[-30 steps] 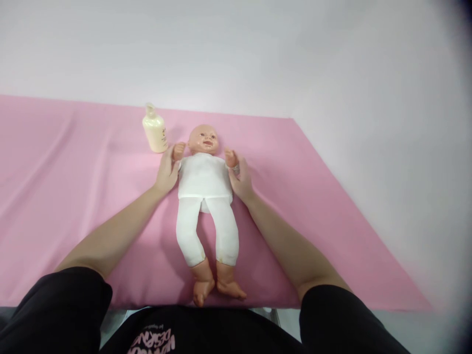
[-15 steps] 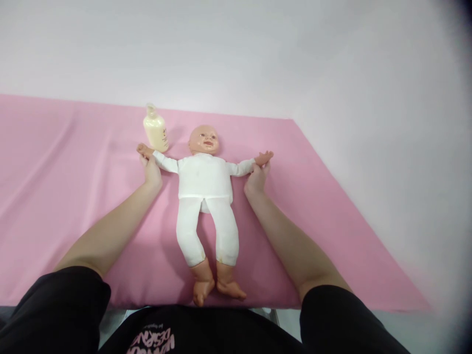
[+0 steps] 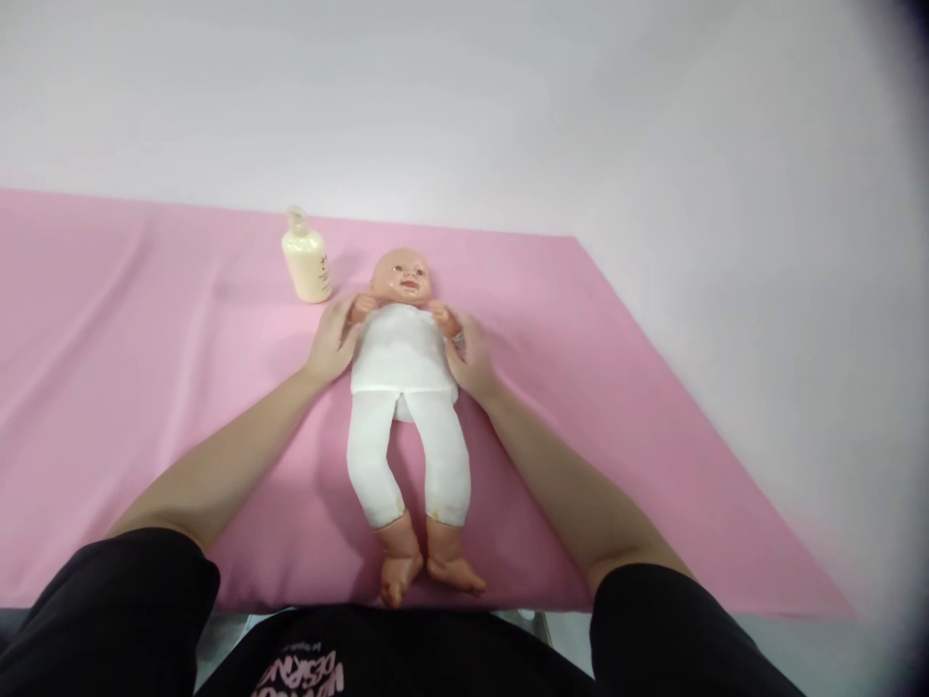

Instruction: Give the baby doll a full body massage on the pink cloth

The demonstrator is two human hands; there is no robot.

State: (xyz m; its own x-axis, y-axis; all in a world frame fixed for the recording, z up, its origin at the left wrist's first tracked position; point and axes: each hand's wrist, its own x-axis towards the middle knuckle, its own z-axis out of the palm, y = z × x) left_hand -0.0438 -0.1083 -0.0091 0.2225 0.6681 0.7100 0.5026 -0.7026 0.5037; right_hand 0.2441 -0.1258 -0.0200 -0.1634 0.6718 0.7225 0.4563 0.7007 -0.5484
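A baby doll (image 3: 404, 353) with a white cloth body lies on its back, head toward the far edge and bare feet toward me. My left hand (image 3: 334, 341) is wrapped round the doll's arm on the left, thumb near the chest. On the other side, my right hand (image 3: 473, 360) grips the doll's other arm. Both doll arms are bent in close to the torso, with the small plastic hands beside the shoulders. The doll's sleeves are mostly hidden by my fingers and palms.
A cream-coloured pump bottle (image 3: 308, 263) stands up left of the doll's head, close to my left hand. Pink cloth (image 3: 239, 387) covers the table, with its slanting edge at the right. A pale surface lies beyond.
Both hands have moved inward, bringing the doll's arms from stretched wide out to the sides to folded against its torso. The doll's body and the bottle have stayed put.
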